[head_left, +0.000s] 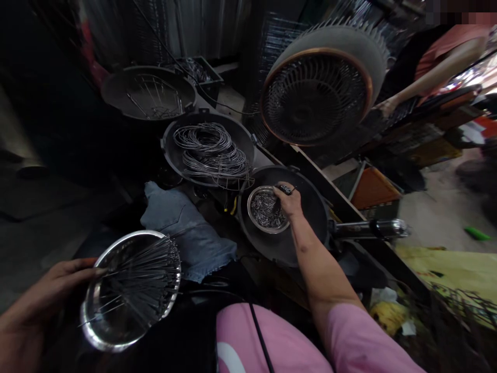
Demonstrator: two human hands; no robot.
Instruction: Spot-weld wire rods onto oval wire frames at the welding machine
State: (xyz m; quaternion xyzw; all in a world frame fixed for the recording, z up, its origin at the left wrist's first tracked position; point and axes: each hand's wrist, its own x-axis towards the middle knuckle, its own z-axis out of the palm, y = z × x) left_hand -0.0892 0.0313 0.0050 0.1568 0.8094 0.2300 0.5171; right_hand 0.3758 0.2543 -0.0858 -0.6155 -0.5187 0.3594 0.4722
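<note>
My left hand (pixel 70 280) is closed on the near-left rim of a shiny metal bowl (pixel 130 237), thumb inside the edge. Thin straight metal wires (pixel 149 280) lie fanned out across that bowl. Further off, my right hand (pixel 289 199) grips the right rim of a smaller metal bowl (pixel 253 221) full of small metal pieces (pixel 267 210). A small dark object (pixel 286 189) shows at my right fingers; what it is I cannot make out. Beneath the smaller bowl is a wide dark pan (pixel 310 228).
Coiled wire rings (pixel 204 139) fill a second pan (pixel 171 155); a third pan (pixel 116 98) holds bent wire frames. A round fan (pixel 318 98) stands at the back. Blue denim cloth (pixel 186 223) lies between the bowls. A co-worker's arm (pixel 423 85) reaches in at upper right.
</note>
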